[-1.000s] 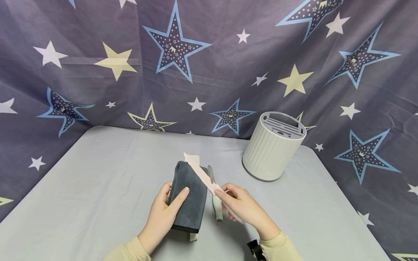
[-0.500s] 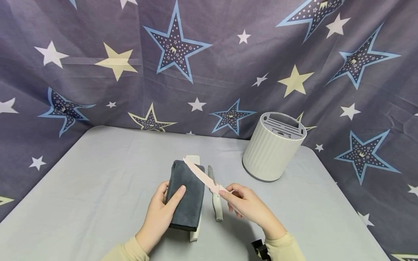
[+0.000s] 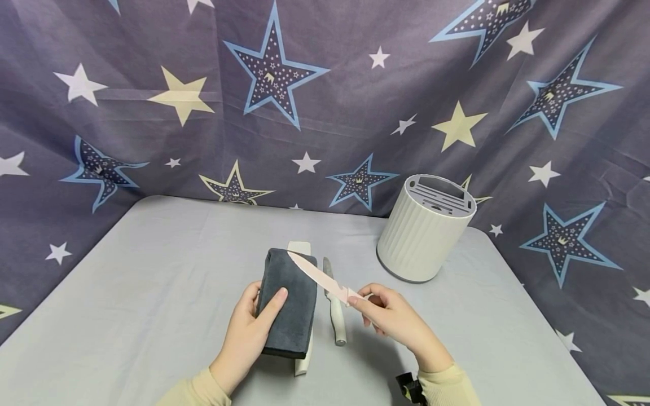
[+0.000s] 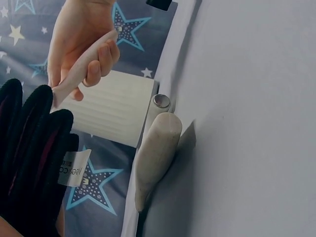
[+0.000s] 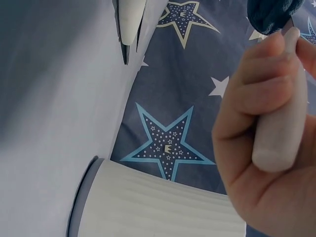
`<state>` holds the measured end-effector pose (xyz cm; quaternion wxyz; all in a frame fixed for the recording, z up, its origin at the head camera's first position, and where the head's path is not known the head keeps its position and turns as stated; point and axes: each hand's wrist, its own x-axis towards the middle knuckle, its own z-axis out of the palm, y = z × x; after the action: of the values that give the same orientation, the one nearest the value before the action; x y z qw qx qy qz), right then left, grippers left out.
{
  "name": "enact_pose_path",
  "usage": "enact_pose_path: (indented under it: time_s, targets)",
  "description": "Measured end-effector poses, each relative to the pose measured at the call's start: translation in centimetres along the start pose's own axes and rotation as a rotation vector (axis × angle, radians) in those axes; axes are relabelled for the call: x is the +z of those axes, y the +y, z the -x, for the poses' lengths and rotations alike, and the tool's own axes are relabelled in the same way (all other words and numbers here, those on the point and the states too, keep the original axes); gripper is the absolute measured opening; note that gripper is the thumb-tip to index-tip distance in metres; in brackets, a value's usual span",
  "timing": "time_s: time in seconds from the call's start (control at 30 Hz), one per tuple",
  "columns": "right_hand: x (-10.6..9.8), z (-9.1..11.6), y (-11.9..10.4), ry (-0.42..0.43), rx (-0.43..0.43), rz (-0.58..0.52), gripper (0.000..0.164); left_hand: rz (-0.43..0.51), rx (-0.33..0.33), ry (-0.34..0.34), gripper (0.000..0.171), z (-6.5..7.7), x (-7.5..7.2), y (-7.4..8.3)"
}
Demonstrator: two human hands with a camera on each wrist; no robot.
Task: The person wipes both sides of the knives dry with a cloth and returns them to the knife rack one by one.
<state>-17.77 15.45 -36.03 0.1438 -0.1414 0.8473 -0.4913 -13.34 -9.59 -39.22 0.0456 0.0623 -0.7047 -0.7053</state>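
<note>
My left hand (image 3: 249, 330) grips a folded dark grey cloth (image 3: 290, 316), thumb across its upper face. Between thumb and fingers, my right hand (image 3: 393, 318) holds a pale pink knife (image 3: 317, 275) by its handle. Its blade slants across the cloth's upper right corner in the head view; whether they touch I cannot tell. A second knife (image 3: 337, 324), white-handled with a grey blade, lies on the table right of the cloth. Partly hidden below the cloth is a white-handled piece (image 3: 302, 365), probably another knife; its pale far end (image 3: 299, 247) shows beyond the cloth.
A ribbed cream knife block (image 3: 425, 234) with a slotted grey top stands at the back right of the pale table (image 3: 152, 293). A star-patterned curtain (image 3: 325, 101) hangs behind. A white label (image 4: 74, 168) sticks out from the cloth.
My right hand has shifted rightward, drawing the pink knife along, and its tip is a little lower. My left hand and the cloth have moved slightly left. The lying knife's handle shows more fully.
</note>
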Motion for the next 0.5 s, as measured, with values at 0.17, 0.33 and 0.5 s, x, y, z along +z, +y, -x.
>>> enact_pose_path:
  time_s: [0.17,0.33,0.5]
  targets:
    - [0.4,-0.1,0.0,-0.004,-0.012,-0.007,0.031,0.009,0.006,-0.004,0.040,0.0,0.1,-0.1]
    - [0.8,-0.2,-0.3,-0.008,-0.024,-0.016,0.030,0.021,0.010,-0.012,0.038,0.0,0.3,-0.2]
    - [1.2,-0.4,-0.5,-0.016,-0.029,-0.032,0.029,0.029,0.013,-0.023,0.037,0.1,0.5,-0.2]
